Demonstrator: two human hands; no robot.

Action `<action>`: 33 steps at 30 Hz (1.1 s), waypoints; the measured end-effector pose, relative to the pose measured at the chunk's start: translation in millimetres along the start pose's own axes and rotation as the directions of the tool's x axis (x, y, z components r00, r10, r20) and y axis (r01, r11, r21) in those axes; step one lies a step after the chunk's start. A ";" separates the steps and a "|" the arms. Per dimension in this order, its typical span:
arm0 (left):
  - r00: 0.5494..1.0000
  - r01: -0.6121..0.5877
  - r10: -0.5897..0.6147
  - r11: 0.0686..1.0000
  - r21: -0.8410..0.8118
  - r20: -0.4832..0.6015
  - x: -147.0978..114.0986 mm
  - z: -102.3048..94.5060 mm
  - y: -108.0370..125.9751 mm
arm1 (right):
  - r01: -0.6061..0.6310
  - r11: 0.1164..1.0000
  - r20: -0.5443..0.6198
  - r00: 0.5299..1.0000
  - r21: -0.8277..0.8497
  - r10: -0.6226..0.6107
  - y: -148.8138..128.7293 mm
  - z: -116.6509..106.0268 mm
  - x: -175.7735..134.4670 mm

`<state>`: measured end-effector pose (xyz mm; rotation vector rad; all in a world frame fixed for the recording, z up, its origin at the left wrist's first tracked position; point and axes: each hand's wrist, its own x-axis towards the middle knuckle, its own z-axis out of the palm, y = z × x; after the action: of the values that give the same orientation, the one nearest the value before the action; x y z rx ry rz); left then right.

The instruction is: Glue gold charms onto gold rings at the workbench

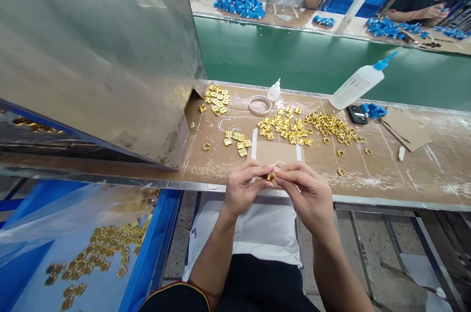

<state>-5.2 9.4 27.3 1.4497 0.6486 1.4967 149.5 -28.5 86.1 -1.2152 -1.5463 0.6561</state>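
Observation:
Between the fingertips of both hands is a small gold-coloured piece (271, 175), held above the bench's front edge; fingers hide much of it. My left hand (245, 185) pinches it from the left, my right hand (307, 189) from the right. Just beyond lies a cardboard pad (276, 151) with white tape strips along its sides. Behind the pad are a heap of square gold pieces (283, 125) and a pile of gold rings (331, 125). A smaller group of square gold pieces (238, 142) lies to the left.
A large metal housing (110, 57) stands at left. Farther back are a tape roll (260, 104), a small white bottle (274, 91) and a large glue bottle (356, 87). A blue crate (147, 253) holds gold pieces. Across the green belt (294, 54), two people handle small parts.

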 end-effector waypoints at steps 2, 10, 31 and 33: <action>1.000 -0.006 0.006 1.000 0.005 -0.003 0.0 -0.3 1.7 | 0.004 1.000 0.001 1.000 -0.020 -0.004 0.1 0.6 -0.3; 0.999 0.027 -0.027 1.000 0.015 0.021 -0.2 0.7 4.9 | 0.046 0.989 -0.015 0.999 -0.142 -0.048 -1.2 6.5 -5.3; 0.980 0.178 -0.187 0.975 -0.130 -0.065 -0.4 7.7 2.5 | -0.003 0.994 -0.074 0.997 -0.111 -0.005 -6.3 10.5 -8.2; 0.972 0.209 -0.224 0.962 -0.178 -0.069 -1.3 7.6 2.9 | -0.079 0.997 -0.058 0.995 0.021 0.080 -4.4 9.5 -7.5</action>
<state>1.2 5.3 30.5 1.1496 0.6924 1.4135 138.8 -35.5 83.8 -1.2759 -1.4463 0.6793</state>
